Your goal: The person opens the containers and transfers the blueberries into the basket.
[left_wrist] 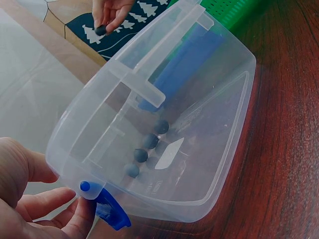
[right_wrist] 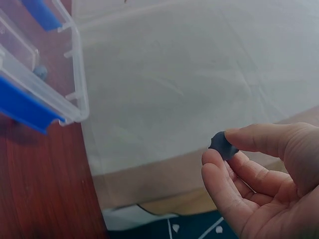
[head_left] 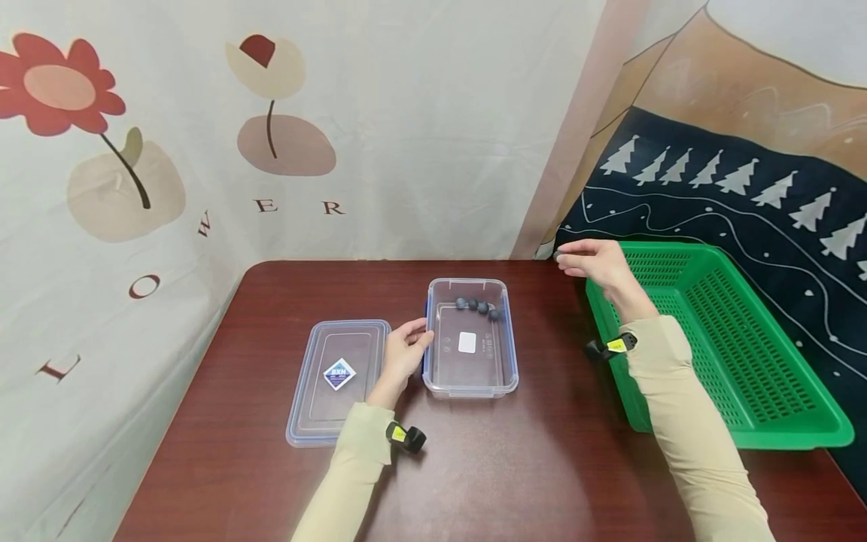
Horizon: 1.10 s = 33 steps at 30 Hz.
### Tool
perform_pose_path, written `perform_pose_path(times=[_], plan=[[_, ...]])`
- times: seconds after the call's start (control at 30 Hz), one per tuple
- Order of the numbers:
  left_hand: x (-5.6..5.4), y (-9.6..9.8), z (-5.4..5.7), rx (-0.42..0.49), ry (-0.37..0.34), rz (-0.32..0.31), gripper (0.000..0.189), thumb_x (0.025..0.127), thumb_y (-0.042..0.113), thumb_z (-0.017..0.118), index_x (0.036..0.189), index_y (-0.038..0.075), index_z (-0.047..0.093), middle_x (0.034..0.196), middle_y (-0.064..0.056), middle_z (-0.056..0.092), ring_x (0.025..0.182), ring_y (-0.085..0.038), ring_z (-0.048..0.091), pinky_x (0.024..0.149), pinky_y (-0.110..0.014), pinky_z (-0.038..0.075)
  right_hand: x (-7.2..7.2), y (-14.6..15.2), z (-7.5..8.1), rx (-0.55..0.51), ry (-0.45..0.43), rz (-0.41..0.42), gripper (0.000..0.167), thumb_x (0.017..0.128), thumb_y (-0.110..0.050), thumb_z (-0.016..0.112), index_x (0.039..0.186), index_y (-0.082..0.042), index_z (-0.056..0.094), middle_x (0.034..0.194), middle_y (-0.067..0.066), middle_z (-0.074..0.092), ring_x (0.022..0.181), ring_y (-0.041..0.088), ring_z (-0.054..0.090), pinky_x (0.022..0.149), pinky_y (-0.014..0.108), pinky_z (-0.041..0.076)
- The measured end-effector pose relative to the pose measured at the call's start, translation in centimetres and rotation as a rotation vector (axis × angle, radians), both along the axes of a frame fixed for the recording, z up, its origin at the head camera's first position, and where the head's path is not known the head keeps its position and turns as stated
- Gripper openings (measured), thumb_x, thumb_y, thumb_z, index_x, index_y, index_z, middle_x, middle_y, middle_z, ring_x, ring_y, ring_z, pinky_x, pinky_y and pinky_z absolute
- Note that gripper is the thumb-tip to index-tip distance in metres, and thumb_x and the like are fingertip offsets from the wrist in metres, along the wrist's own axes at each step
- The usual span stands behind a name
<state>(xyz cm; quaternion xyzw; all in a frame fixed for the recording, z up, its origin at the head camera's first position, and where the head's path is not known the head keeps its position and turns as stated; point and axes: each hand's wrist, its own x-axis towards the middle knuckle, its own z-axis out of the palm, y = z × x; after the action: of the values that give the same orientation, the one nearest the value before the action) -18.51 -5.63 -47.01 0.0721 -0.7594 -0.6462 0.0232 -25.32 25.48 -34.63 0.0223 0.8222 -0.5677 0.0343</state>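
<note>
A clear plastic food container (head_left: 443, 376) with blue side latches stands lidless on the table. Several blueberries (head_left: 482, 307) lie in a row at its far end. At the container's left side, my left hand (head_left: 404, 350) holds the wall, thumb near the rim and fingers by the blue latch (left_wrist: 112, 209). My right hand (head_left: 599, 265) is raised off to the container's right, near the far left corner of the green basket (head_left: 779, 438). Between its thumb and fingertips it pinches one blueberry (right_wrist: 223, 145).
The container's clear lid (head_left: 325, 410), with a blue edge and a diamond-shaped sticker, lies flat left of the container. A brown wooden table (head_left: 508, 474) carries everything. Behind it hangs a printed cloth (head_left: 420, 150), with a dark tree-patterned cloth (head_left: 718, 181) behind the basket.
</note>
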Motion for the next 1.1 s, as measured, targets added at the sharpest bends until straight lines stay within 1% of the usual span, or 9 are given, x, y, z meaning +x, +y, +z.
perform_pose_path(times=[0.17, 0.27, 0.37, 0.53, 0.7, 0.77, 0.93, 1.03, 1.1], plan=[[0.0, 0.0, 0.0, 0.006, -0.006, 0.001, 0.031, 0.086, 0.001, 0.062, 0.116, -0.008, 0.061, 0.108, -0.023, 0.064, 0.095, -0.029, 0.062, 0.08, -0.032, 0.052, 0.6, 1.6, 0.1, -0.03, 0.015, -0.029, 0.041, 0.087, -0.009, 0.066, 0.119, 0.014, 0.054, 0.079, -0.011, 0.065, 0.074, 0.005, 0.066, 0.073, 0.022, 0.053], [0.0, 0.0, -0.1, 0.009, -0.003, 0.0, 0.031, 0.086, 0.0, 0.063, 0.116, -0.008, 0.061, 0.109, -0.023, 0.064, 0.095, -0.029, 0.063, 0.08, -0.031, 0.052, 1.0, 2.6, 0.2, -0.043, 0.018, -0.039, 0.038, 0.087, -0.01, 0.066, 0.117, 0.011, 0.056, 0.079, -0.012, 0.065, 0.074, 0.004, 0.066, 0.074, 0.023, 0.053], [0.0, -0.1, -0.1, 0.01, 0.003, -0.002, 0.031, 0.086, 0.0, 0.063, 0.116, -0.008, 0.061, 0.111, -0.023, 0.063, 0.096, -0.03, 0.062, 0.081, -0.033, 0.052, 1.4, 3.6, 0.3, -0.071, 0.02, -0.039, 0.03, 0.086, -0.01, 0.067, 0.112, 0.005, 0.061, 0.078, -0.013, 0.066, 0.074, 0.004, 0.067, 0.074, 0.022, 0.053], [0.0, -0.1, -0.2, 0.008, 0.007, -0.008, 0.032, 0.086, 0.001, 0.062, 0.117, -0.008, 0.06, 0.112, -0.023, 0.063, 0.097, -0.031, 0.062, 0.082, -0.034, 0.052, 2.0, 5.4, 0.2, -0.142, 0.036, -0.049, 0.011, 0.086, -0.007, 0.067, 0.097, -0.009, 0.068, 0.077, -0.013, 0.067, 0.072, 0.002, 0.066, 0.068, 0.017, 0.053], [-0.1, 0.0, -0.2, 0.01, 0.01, -0.008, 0.031, 0.086, 0.0, 0.062, 0.116, -0.008, 0.061, 0.111, -0.023, 0.063, 0.096, -0.03, 0.063, 0.081, -0.033, 0.052, 2.6, 7.2, -0.1, -0.246, 0.048, -0.063, 0.014, 0.085, -0.003, 0.067, 0.088, -0.016, 0.072, 0.078, -0.01, 0.068, 0.071, 0.002, 0.066, 0.065, 0.017, 0.053], [-0.1, 0.0, -0.2, 0.01, 0.014, -0.009, 0.031, 0.086, 0.0, 0.062, 0.116, -0.008, 0.061, 0.111, -0.023, 0.063, 0.096, -0.03, 0.063, 0.081, -0.032, 0.052, 2.8, 7.9, -0.3, -0.263, 0.054, -0.069, 0.016, 0.085, -0.002, 0.066, 0.086, -0.017, 0.072, 0.078, -0.009, 0.069, 0.071, 0.003, 0.066, 0.065, 0.017, 0.053], [-0.2, 0.0, -0.3, 0.006, 0.014, -0.004, 0.031, 0.086, 0.0, 0.062, 0.116, -0.008, 0.061, 0.11, -0.023, 0.064, 0.095, -0.03, 0.063, 0.081, -0.032, 0.052, 2.9, 9.8, -1.4, -0.206, 0.04, -0.105, 0.015, 0.086, -0.009, 0.067, 0.084, -0.024, 0.07, 0.078, -0.013, 0.068, 0.072, 0.001, 0.065, 0.067, 0.016, 0.052], [-0.2, 0.0, -0.2, 0.004, 0.01, -0.001, 0.031, 0.086, 0.0, 0.063, 0.116, -0.008, 0.061, 0.11, -0.023, 0.064, 0.096, -0.03, 0.063, 0.081, -0.032, 0.052, 2.8, 11.0, -2.2, -0.226, -0.004, -0.129, 0.014, 0.086, -0.01, 0.067, 0.084, -0.023, 0.07, 0.079, -0.012, 0.068, 0.072, 0.002, 0.066, 0.068, 0.017, 0.052], [-0.2, 0.0, -0.2, 0.002, 0.012, -0.002, 0.031, 0.086, 0.0, 0.063, 0.116, -0.008, 0.061, 0.11, -0.023, 0.064, 0.096, -0.03, 0.063, 0.08, -0.032, 0.052, 2.8, 11.8, -2.7, -0.283, -0.039, -0.138, 0.015, 0.087, -0.006, 0.065, 0.084, -0.021, 0.07, 0.079, -0.01, 0.068, 0.072, 0.003, 0.066, 0.068, 0.018, 0.053]])
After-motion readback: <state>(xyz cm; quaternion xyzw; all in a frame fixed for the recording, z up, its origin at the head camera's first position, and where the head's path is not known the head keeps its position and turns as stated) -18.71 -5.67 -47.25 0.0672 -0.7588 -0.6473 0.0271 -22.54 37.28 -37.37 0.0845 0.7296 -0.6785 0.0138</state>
